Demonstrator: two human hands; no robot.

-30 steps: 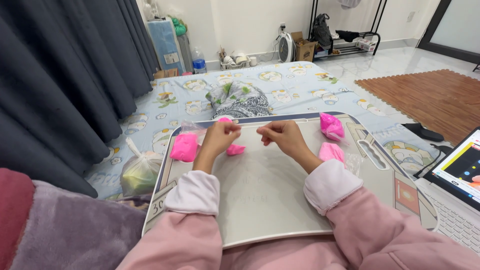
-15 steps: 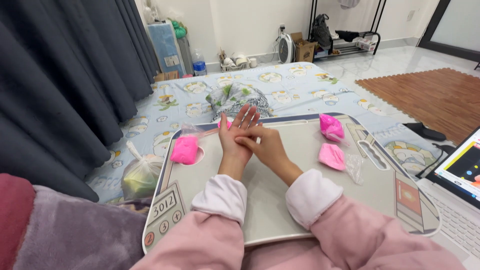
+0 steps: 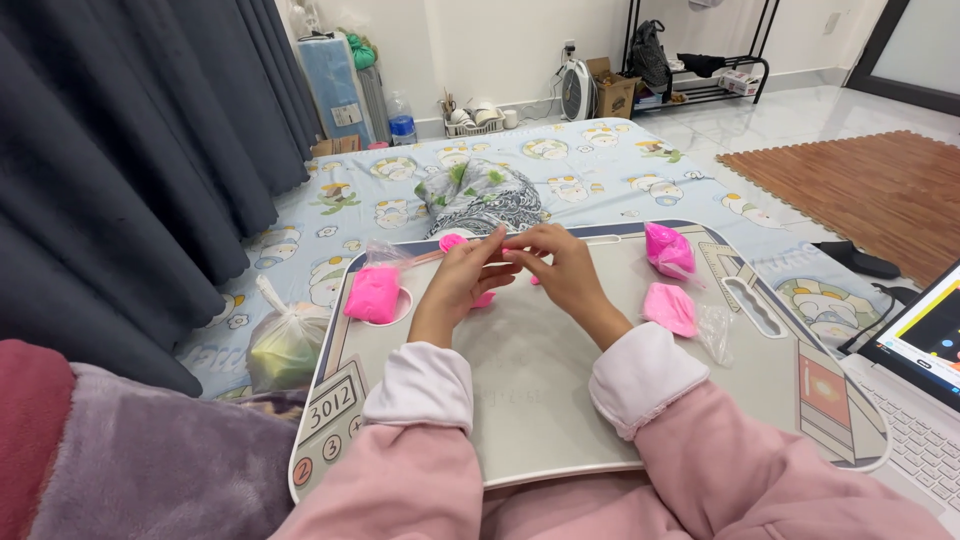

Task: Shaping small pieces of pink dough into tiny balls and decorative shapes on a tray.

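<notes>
Pink soft modelling clay is lying on the pale grey lap tray beneath the hands. The left hand and right hand, palm to palm half a second ago, are now meeting only at their fingertips, pinching a thin pink strip between them.
</notes>
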